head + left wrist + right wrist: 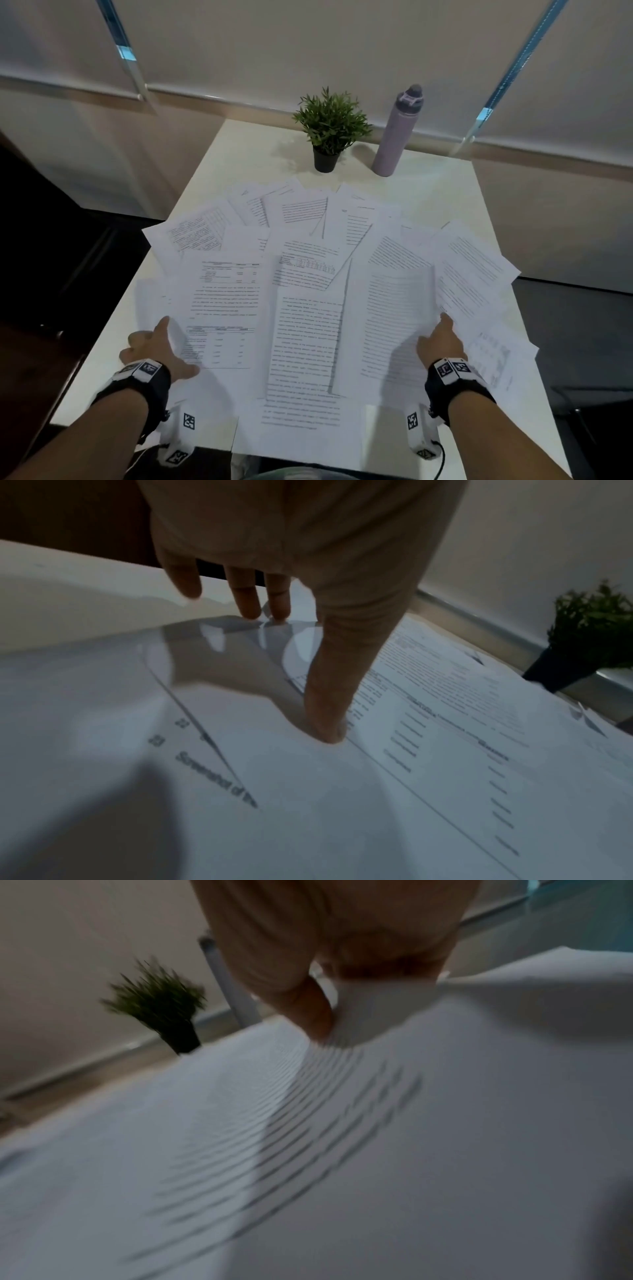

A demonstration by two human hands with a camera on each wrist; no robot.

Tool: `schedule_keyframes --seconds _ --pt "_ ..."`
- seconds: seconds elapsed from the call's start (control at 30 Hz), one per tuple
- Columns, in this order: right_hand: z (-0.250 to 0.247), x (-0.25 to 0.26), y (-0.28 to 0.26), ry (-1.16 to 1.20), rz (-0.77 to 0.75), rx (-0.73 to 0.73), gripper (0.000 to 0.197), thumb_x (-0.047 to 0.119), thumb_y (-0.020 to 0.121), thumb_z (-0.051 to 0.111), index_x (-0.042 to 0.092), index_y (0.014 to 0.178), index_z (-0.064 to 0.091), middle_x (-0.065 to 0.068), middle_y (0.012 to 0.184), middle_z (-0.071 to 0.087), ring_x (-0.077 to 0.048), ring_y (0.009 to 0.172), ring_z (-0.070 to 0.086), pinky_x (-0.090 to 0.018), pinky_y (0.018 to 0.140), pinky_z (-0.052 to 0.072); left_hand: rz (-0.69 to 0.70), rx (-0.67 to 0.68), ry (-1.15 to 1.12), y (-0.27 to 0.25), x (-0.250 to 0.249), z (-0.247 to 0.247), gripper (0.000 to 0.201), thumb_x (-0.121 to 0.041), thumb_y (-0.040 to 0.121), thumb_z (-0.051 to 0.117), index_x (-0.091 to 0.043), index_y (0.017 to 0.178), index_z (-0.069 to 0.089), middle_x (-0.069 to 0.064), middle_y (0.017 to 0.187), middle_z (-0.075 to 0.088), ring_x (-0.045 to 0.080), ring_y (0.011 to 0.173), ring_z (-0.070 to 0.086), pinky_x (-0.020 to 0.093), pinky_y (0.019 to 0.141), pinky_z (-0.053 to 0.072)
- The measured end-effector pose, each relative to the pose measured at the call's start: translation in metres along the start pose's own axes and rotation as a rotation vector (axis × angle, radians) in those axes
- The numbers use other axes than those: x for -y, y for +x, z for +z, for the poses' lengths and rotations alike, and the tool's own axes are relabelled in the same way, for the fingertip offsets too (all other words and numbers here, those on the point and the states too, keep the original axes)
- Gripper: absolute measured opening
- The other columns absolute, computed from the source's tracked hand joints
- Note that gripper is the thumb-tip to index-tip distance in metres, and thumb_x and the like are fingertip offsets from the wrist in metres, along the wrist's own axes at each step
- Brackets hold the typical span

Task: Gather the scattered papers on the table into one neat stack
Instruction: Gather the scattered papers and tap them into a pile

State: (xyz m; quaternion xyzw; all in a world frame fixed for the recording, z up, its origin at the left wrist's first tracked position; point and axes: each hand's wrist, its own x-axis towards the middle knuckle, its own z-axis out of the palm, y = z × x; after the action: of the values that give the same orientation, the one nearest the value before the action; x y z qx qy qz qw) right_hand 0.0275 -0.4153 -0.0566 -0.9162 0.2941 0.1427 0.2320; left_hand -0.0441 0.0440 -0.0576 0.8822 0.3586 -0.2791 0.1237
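Observation:
Several printed white papers (308,308) lie fanned and overlapping across the white table (239,154). My left hand (171,346) rests at the near-left side of the spread. Its thumb (329,710) presses down on a sheet with tables, and its straight fingers (246,599) touch the paper's far edge. My right hand (442,339) is at the near-right side. There its thumb (308,1010) lies on top of a text sheet (342,1123) that curls up over the hidden fingers, so it pinches that sheet. The right wrist view is blurred.
A small potted plant (330,126) and a lilac water bottle (397,133) stand at the back of the table, beyond the papers. Some sheets overhang the near and right table edges. Walls with blinds surround the table, and dark floor lies on both sides.

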Motion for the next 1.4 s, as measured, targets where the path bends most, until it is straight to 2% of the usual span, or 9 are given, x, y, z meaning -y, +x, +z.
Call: schedule_keyframes --seconds 0.17,0.33,0.53,0.63,0.73,0.87,0.97,1.17,1.4 --pt "-0.022 0.042 -0.017 0.165 -0.327 -0.174 0.017 0.014 0.095 0.050 0.001 0.084 0.054 -0.021 0.091 0.058 -0.033 0.080 0.057 -0.031 0.067 0.042 0.015 -0.030 -0.179 0.011 0.004 0.008 0.130 -0.037 0.052 0.086 -0.032 0.149 -0.001 0.018 0.134 0.052 0.042 0.123 0.047 0.049 0.101 0.041" --pt "-0.004 0.059 -0.041 0.224 -0.225 0.175 0.017 0.022 0.091 0.056 0.006 0.092 0.061 -0.009 0.085 0.062 -0.027 0.082 0.059 -0.028 0.068 0.044 0.059 -0.123 -0.371 0.011 -0.007 0.010 0.045 -0.033 0.091 0.053 -0.002 0.124 0.053 0.026 0.124 0.057 0.041 0.108 0.056 0.045 0.095 0.046" --pt "0.050 0.059 -0.068 0.136 -0.203 0.330 0.011 0.022 0.086 0.060 0.011 0.085 0.056 -0.001 0.078 0.059 -0.015 0.068 0.056 -0.021 0.053 0.042 -0.126 -0.042 -0.303 0.003 -0.005 -0.001 0.052 -0.048 0.090 0.042 -0.013 0.125 0.057 0.011 0.152 0.023 0.035 0.126 0.041 0.039 0.101 0.034" --pt "0.052 0.065 -0.072 0.208 -0.224 0.356 0.005 0.015 0.085 0.058 0.014 0.087 0.054 0.001 0.081 0.059 -0.017 0.076 0.057 -0.022 0.059 0.045 -0.094 -0.113 -0.402 0.001 -0.006 -0.009 0.037 -0.033 0.089 0.050 -0.002 0.098 0.067 0.017 0.108 0.063 0.032 0.083 0.058 0.030 0.076 0.043" --pt "0.033 0.072 -0.061 0.350 -0.286 0.235 0.027 0.009 0.088 0.055 0.018 0.113 0.050 -0.003 0.093 0.062 -0.024 0.081 0.063 -0.026 0.064 0.050 -0.003 -0.260 -0.498 -0.011 -0.009 -0.019 0.018 -0.009 0.087 0.054 -0.001 0.074 0.063 0.011 0.065 0.056 0.027 0.058 0.048 0.026 0.060 0.037" --pt "0.005 0.067 -0.021 0.558 -0.201 0.048 0.059 0.009 0.090 0.055 0.025 0.143 0.034 -0.003 0.109 0.059 -0.028 0.094 0.063 -0.035 0.082 0.052 0.120 -0.500 -0.520 -0.041 -0.014 -0.045 0.021 -0.004 0.089 0.051 -0.001 0.103 0.066 0.021 0.115 0.058 0.040 0.097 0.058 0.041 0.084 0.045" --pt "-0.008 0.062 0.009 0.500 -0.077 -0.031 0.022 0.012 0.089 0.055 0.005 0.109 0.061 -0.014 0.100 0.064 -0.033 0.095 0.063 -0.034 0.079 0.050 0.258 -0.635 -0.564 -0.061 -0.016 -0.065 0.028 -0.001 0.090 0.047 -0.009 0.114 0.059 0.017 0.122 0.052 0.037 0.108 0.053 0.044 0.094 0.042" --pt "0.001 0.055 0.042 0.398 0.046 -0.040 0.013 0.011 0.082 0.060 0.003 0.073 0.056 -0.021 0.093 0.063 -0.025 0.062 0.054 -0.026 0.059 0.045 0.477 -0.785 -0.896 -0.094 -0.036 -0.115 0.075 -0.009 0.089 0.054 -0.059 0.135 0.021 -0.013 0.109 0.055 0.012 0.105 0.055 0.033 0.100 0.042" --pt "0.013 0.049 0.043 0.244 0.085 0.089 0.013 0.016 0.084 0.058 0.006 0.092 0.055 -0.020 0.101 0.061 -0.026 0.067 0.053 -0.026 0.057 0.042 0.414 -0.594 -1.005 -0.068 -0.074 -0.120 0.021 -0.015 0.084 0.063 -0.015 0.105 0.064 0.005 0.098 0.068 0.020 0.089 0.065 0.030 0.083 0.049"
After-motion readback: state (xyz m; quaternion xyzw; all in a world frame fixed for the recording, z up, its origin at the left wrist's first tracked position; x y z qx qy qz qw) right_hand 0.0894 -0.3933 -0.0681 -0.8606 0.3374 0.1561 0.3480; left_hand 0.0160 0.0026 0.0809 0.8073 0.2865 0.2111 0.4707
